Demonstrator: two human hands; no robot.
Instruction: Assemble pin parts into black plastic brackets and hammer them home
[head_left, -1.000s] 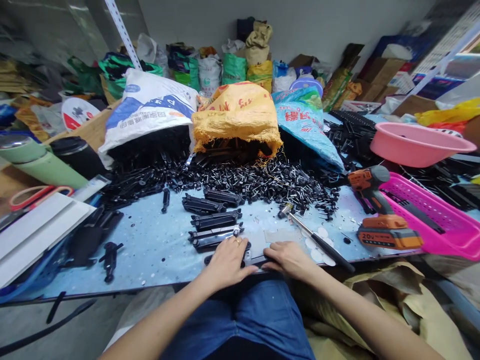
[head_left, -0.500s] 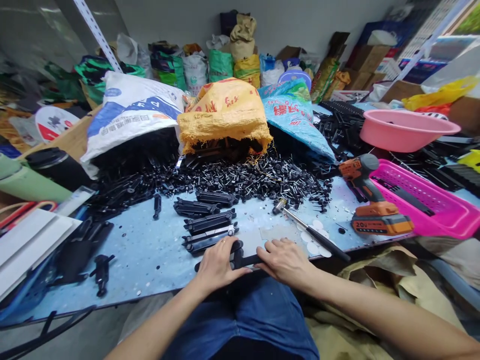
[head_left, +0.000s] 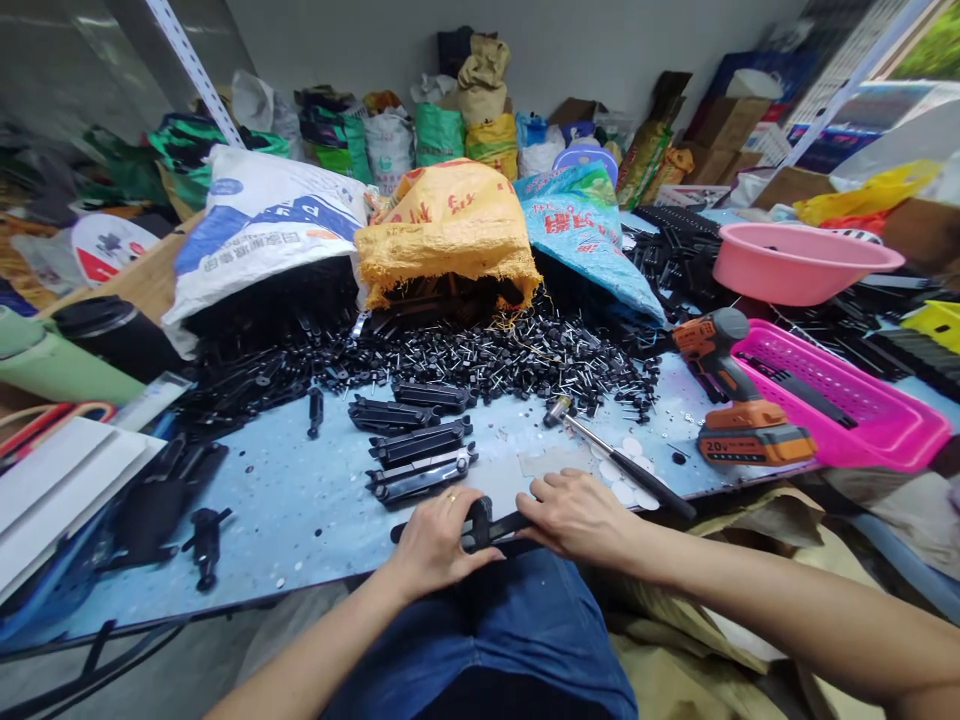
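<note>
At the near edge of the blue table (head_left: 300, 510), both my hands grip one long black plastic part (head_left: 489, 524). My left hand (head_left: 435, 540) is closed on its left end, with a ring on one finger. My right hand (head_left: 577, 515) is closed over its right end. Just beyond my left hand lie several finished black parts (head_left: 420, 440) in a row. A hammer (head_left: 615, 458) lies right of my right hand.
A heap of small black pieces (head_left: 510, 360) spills from yellow (head_left: 450, 225), white (head_left: 262, 225) and blue sacks (head_left: 585, 235). An orange cordless drill (head_left: 739, 410) and a pink basket (head_left: 840, 400) sit right, with a pink basin (head_left: 802, 262) behind. Thermoses (head_left: 82, 350) and scissors lie left.
The black part has come up off the table edge between my hands and is more visible. The camera has shifted slightly; both hands stay at the same spot.
</note>
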